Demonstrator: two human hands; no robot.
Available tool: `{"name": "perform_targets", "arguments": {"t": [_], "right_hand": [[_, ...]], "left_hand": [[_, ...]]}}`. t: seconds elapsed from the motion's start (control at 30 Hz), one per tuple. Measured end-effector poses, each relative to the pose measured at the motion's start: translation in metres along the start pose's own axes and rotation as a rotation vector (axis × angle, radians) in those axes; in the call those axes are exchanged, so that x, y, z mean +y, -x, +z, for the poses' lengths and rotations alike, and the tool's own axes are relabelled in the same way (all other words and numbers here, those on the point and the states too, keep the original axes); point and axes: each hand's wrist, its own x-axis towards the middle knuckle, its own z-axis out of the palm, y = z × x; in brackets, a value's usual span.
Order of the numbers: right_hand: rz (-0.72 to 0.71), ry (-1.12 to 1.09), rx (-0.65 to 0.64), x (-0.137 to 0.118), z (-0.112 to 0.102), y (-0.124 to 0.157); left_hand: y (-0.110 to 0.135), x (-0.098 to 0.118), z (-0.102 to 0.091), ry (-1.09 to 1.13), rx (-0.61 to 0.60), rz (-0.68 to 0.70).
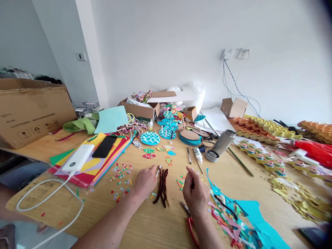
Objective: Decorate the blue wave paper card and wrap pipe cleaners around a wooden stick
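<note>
My left hand (146,180) is closed, thumb and fingertips pressed together. A small pale sliver shows at its fingertips, too little to name. Just right of it lie several dark brown pipe cleaners (162,190), with a thin wooden stick (166,192) alongside. Across from them my right hand (195,192) is curled shut, with whatever is inside its fingers hidden. Pliers with red handles (190,221) lie partly beneath my right wrist. Beyond both hands are decorated paper fish, one of them an orange spotted fish (168,160).
Coloured paper sheets (103,166) carry a phone (104,146) and a cabled power bank (79,158) at left. A glue bottle (197,155), pen (189,155) and steel flask (221,144) stand or lie ahead. Blue paper scraps (256,218) and scissors (227,206) lie at right.
</note>
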Motion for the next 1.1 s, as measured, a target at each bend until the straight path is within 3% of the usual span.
{"name": "perform_targets", "arguments": {"t": [1.1], "right_hand": [[-0.058,-0.045,-0.037,0.0028,0.0016,0.003]], "left_hand": [[-0.0006,-0.002,0.0073,-0.031,0.057,0.034]]}}
